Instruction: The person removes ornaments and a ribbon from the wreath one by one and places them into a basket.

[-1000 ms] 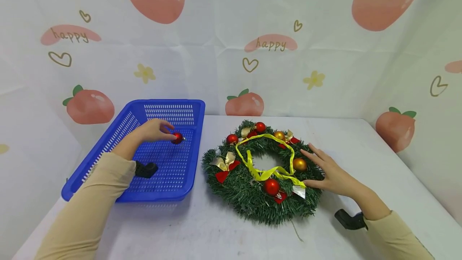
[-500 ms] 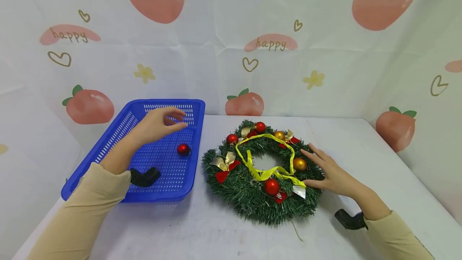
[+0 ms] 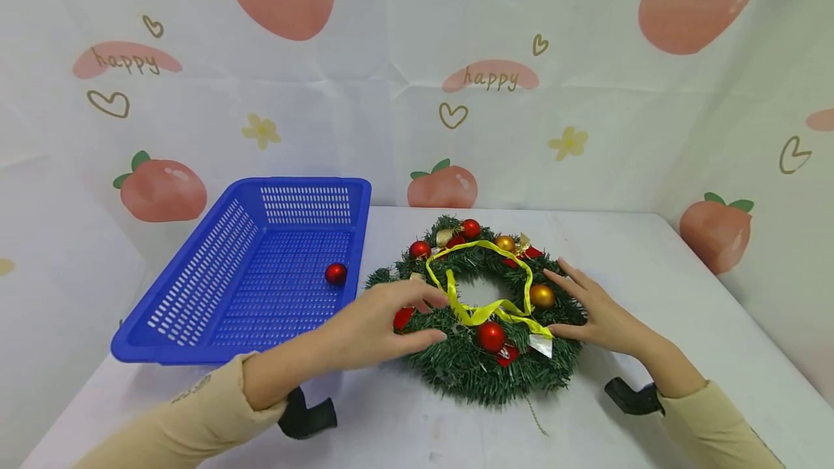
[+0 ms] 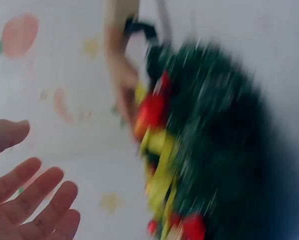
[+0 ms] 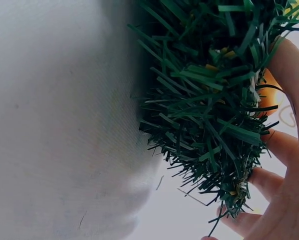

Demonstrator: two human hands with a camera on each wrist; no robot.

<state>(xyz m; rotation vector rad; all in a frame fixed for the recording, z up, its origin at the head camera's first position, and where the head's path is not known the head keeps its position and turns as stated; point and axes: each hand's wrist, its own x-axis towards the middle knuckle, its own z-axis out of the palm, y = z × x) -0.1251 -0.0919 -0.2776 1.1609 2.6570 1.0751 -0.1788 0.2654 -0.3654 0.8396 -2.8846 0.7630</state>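
Observation:
A green Christmas wreath (image 3: 456,371) lies on the table, trimmed with red balls (image 3: 491,336), gold balls (image 3: 542,297), bows and a yellow ribbon (image 3: 478,317). My left hand (image 3: 381,324) overlaps the wreath's left side in the head view, thumb and fingers apart and holding nothing. In the left wrist view that hand (image 4: 34,200) is spread beside the blurred wreath (image 4: 209,125). My right hand (image 3: 602,317) rests its fairly straight fingers on the wreath's right edge. The right wrist view shows those fingers (image 5: 279,150) against the green bristles (image 5: 209,95).
A blue plastic basket (image 3: 361,237) stands on the left of the white table (image 3: 638,259), with a red ball ornament (image 3: 335,273) inside near its right wall. A printed cloth (image 3: 391,56) hangs behind. A thin cord (image 3: 536,417) trails from the wreath's front.
My left hand let go of the red ball inside the basket, lifted out, and moved right to the wreath's left side. My right hand and the wreath have stayed still.

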